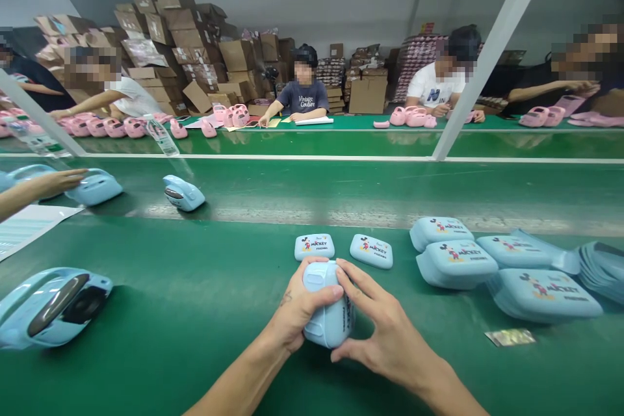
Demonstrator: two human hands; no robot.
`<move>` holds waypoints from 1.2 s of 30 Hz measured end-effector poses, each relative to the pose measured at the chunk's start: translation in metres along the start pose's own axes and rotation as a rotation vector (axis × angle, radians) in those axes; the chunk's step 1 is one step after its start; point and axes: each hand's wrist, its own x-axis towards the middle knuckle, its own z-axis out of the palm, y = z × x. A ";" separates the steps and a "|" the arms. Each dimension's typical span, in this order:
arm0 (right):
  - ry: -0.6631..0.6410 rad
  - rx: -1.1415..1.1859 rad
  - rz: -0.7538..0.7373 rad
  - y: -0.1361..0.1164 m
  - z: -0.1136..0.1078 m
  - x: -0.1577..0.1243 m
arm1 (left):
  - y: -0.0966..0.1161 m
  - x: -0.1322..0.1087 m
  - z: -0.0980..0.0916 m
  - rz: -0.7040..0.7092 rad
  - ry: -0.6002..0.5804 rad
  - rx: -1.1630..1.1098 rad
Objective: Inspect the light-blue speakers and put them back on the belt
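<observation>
A light blue plastic case [327, 312] stands on end on the green table, held between both my hands. My left hand [297, 312] wraps round its left side with the thumb across the top. My right hand [385, 331] presses its right side, fingers bent against the shell. Just beyond lie two small blue printed covers [314, 246] [371, 251], flat on the table and apart from my hands.
A pile of blue printed covers [507, 266] lies at the right, with a small foil slip [509, 337] in front. Blue devices [51, 305] [183, 193] sit at the left. Another person's hand [53, 182] touches one. Workers with pink devices sit across the green belt [341, 182].
</observation>
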 end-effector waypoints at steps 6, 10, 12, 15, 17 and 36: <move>0.004 0.089 0.059 0.001 0.005 0.002 | 0.001 -0.001 0.001 0.037 0.049 -0.020; -0.052 0.213 0.154 0.002 0.003 0.007 | -0.006 0.006 -0.002 -0.013 0.043 -0.117; -0.057 0.350 0.236 0.005 0.000 0.009 | -0.009 0.010 -0.003 -0.125 0.037 -0.247; 0.024 0.599 0.358 0.010 -0.002 0.009 | -0.009 0.014 -0.001 -0.268 0.051 -0.419; 0.065 0.692 0.404 0.012 0.000 0.008 | -0.007 0.015 -0.001 -0.292 0.068 -0.473; 0.245 0.663 0.433 0.014 0.010 0.008 | 0.003 0.001 -0.009 0.321 -0.031 0.411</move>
